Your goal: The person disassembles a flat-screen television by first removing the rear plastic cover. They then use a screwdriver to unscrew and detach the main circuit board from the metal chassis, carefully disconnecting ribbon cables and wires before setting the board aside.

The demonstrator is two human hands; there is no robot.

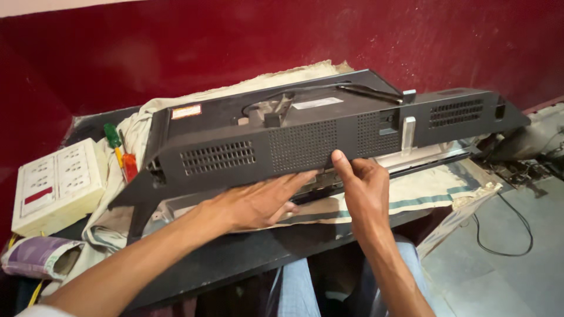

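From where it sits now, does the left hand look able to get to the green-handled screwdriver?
Probably yes. The left hand rests under the black back cover's lower edge; the green-handled screwdriver lies uncovered on the cloth off the cover's left end, nothing across the way.

The place is a small electronics repair workshop. A television back cover, black and vented, lies lifted from its chassis on a dark workbench padded with cloth. Screwdrivers with green and orange handles lie beside a multi-socket switchboard. A tape roll rests at the bench edge. Loose cable and parts lie on the grey floor against a dark red wall.
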